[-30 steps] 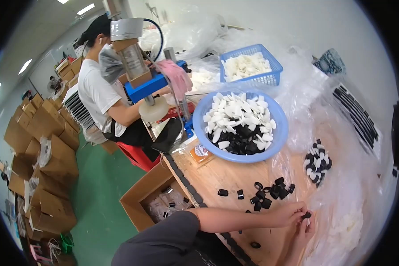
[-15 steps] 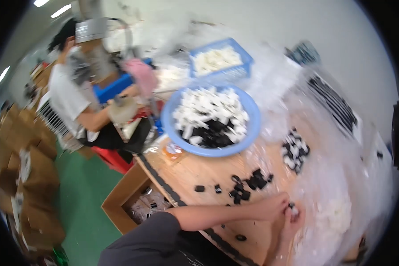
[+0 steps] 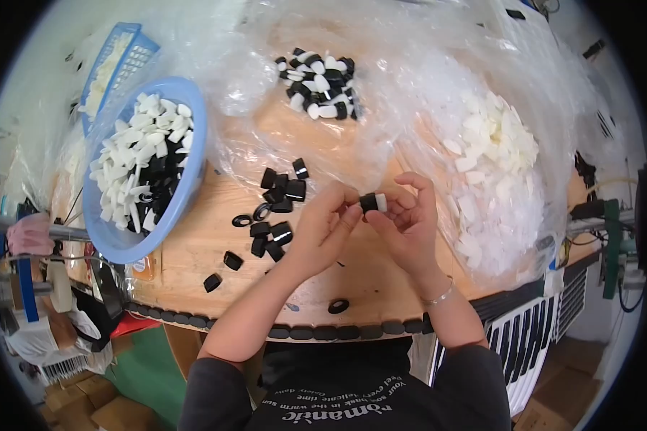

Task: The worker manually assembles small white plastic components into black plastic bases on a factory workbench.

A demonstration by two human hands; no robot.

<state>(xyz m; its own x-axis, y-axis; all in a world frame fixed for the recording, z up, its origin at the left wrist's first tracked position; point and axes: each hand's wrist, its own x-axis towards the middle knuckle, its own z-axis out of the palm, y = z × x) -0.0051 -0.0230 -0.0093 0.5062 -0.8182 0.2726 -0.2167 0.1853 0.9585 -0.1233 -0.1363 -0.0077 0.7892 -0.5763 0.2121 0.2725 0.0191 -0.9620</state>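
Between my hands, above the wooden table, is a small black cap with a white plastic plug (image 3: 372, 202) standing out of one end. My left hand (image 3: 325, 226) is closed, its thumb and fingertips pinching the black side. My right hand (image 3: 412, 223) is closed round the white end with thumb and fingers, its index finger curved above. Loose black caps (image 3: 284, 190) lie just left of my left hand, with a few black rings among them. Beyond my hands sits a pile of joined black-and-white pieces (image 3: 320, 85).
A blue basin (image 3: 194, 169) of white and black parts stands at left, a blue basket (image 3: 133, 57) behind it. White pieces (image 3: 496, 144) lie on plastic sheeting at right. A black ring (image 3: 338, 306) lies near the table's dark front edge (image 3: 323, 332). Another person (image 3: 43, 334) sits at far left.
My view has swung right and down, so the basin now appears at left and the table fills the middle. Both hands still hold a small piece between them.
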